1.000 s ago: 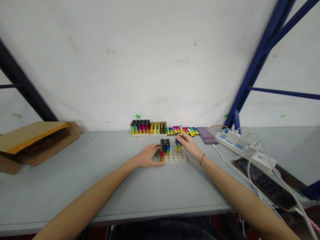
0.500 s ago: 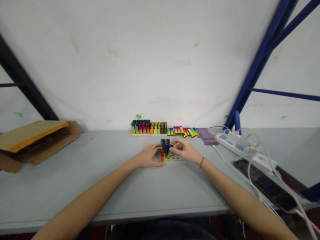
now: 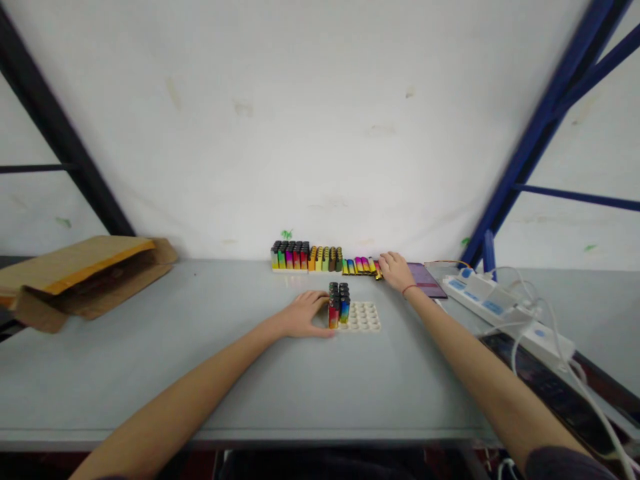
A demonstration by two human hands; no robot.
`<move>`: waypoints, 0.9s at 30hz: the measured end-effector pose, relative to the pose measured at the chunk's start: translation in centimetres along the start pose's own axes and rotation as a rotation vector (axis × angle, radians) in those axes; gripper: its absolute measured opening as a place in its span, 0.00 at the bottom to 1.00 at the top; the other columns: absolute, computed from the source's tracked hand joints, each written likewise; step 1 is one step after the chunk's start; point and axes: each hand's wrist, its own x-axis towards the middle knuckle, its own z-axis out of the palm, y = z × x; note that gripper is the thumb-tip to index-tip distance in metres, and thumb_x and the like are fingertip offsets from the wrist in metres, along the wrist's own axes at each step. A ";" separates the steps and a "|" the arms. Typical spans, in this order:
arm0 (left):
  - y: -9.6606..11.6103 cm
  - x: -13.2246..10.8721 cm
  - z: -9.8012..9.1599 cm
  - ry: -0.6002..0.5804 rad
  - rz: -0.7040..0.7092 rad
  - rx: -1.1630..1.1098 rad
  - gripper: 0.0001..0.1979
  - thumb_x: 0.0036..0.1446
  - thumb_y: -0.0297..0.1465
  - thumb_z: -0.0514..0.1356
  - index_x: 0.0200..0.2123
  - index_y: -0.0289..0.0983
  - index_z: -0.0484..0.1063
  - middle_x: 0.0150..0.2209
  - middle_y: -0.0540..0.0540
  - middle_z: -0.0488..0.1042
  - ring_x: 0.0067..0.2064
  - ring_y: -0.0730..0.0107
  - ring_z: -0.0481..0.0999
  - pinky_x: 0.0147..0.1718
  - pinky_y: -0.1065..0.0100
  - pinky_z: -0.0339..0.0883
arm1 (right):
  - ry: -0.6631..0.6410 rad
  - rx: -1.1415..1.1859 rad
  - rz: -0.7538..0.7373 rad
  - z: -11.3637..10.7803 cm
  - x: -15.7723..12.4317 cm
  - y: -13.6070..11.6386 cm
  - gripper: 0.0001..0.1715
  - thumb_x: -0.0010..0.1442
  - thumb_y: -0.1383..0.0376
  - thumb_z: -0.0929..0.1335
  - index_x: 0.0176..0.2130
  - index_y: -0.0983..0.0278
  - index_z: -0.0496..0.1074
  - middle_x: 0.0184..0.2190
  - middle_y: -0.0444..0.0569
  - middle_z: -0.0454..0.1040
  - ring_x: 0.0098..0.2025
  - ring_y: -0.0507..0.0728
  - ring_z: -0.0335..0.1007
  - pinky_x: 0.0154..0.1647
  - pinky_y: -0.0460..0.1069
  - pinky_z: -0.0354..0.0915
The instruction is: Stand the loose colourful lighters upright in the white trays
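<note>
Tray w/ upright lighters steadied by our left hand, fingers loosely spread. Right hand spread over loose lighters at wall; grip unclear. Next, prob. pinch one, seat upright.

The left hand rests against a white tray holding upright lighters. The right hand reaches loose lighters lying by the wall, beside a filled tray.
</note>
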 end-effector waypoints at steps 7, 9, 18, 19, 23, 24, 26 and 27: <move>0.1 -0.1 0.0 -0.004 -0.003 0.013 0.40 0.51 0.56 0.60 0.58 0.34 0.61 0.60 0.35 0.61 0.60 0.47 0.60 0.60 0.53 0.51 | -0.245 -0.087 0.037 1.4 0.5 0.0 0.25 0.68 0.67 0.51 0.43 0.70 0.73 0.46 0.60 0.75 0.48 0.58 0.70 0.50 0.49 0.59; 0.3 0.0 -0.2 -0.008 -0.003 0.015 0.40 0.51 0.56 0.60 0.58 0.34 0.61 0.60 0.35 0.61 0.61 0.47 0.59 0.60 0.53 0.51 | -0.245 -0.086 0.044 1.1 -0.6 -0.3 0.26 0.68 0.67 0.51 0.44 0.69 0.73 0.48 0.58 0.75 0.50 0.57 0.69 0.51 0.48 0.58; 0.1 0.0 -0.1 -0.015 -0.004 0.028 0.41 0.51 0.56 0.59 0.59 0.34 0.60 0.60 0.34 0.60 0.61 0.47 0.59 0.60 0.53 0.51 | -0.068 -0.076 0.252 -0.3 -5.6 -2.0 0.31 0.62 0.45 0.58 0.56 0.56 0.68 0.61 0.51 0.63 0.64 0.69 0.49 0.60 0.66 0.47; 0.1 -0.1 -0.1 -0.014 -0.005 0.029 0.41 0.51 0.57 0.59 0.59 0.34 0.60 0.60 0.34 0.60 0.61 0.47 0.59 0.60 0.52 0.51 | -0.089 -0.085 0.267 -0.4 -5.5 -2.2 0.33 0.62 0.44 0.58 0.57 0.56 0.68 0.62 0.52 0.62 0.65 0.71 0.48 0.60 0.67 0.46; 0.1 -0.1 0.0 -0.007 -0.004 0.024 0.41 0.51 0.57 0.59 0.59 0.34 0.61 0.60 0.35 0.60 0.61 0.47 0.59 0.60 0.53 0.51 | -0.205 -0.103 0.267 -0.7 -5.4 -3.1 0.38 0.62 0.43 0.56 0.61 0.62 0.64 0.57 0.58 0.67 0.62 0.70 0.54 0.59 0.62 0.51; 0.1 -0.1 0.0 -0.006 -0.003 0.021 0.41 0.51 0.57 0.59 0.59 0.34 0.61 0.60 0.35 0.61 0.61 0.46 0.59 0.60 0.52 0.51 | -0.215 -0.113 0.255 -0.8 -5.7 -3.4 0.38 0.63 0.44 0.56 0.61 0.63 0.63 0.56 0.59 0.68 0.62 0.69 0.54 0.58 0.61 0.51; 0.1 -0.1 0.0 -0.005 0.000 0.017 0.41 0.50 0.56 0.60 0.59 0.34 0.61 0.60 0.35 0.61 0.61 0.46 0.59 0.60 0.52 0.51 | -0.213 -0.131 0.220 -1.1 -6.5 -4.0 0.37 0.63 0.44 0.55 0.61 0.63 0.64 0.56 0.59 0.68 0.62 0.70 0.53 0.58 0.61 0.51; 0.0 0.0 0.0 -0.003 0.001 0.017 0.41 0.51 0.56 0.60 0.59 0.34 0.61 0.60 0.35 0.61 0.61 0.46 0.59 0.60 0.52 0.51 | -0.209 -0.134 0.199 -1.3 -7.0 -4.3 0.36 0.64 0.45 0.55 0.60 0.63 0.64 0.55 0.58 0.69 0.62 0.69 0.53 0.58 0.60 0.52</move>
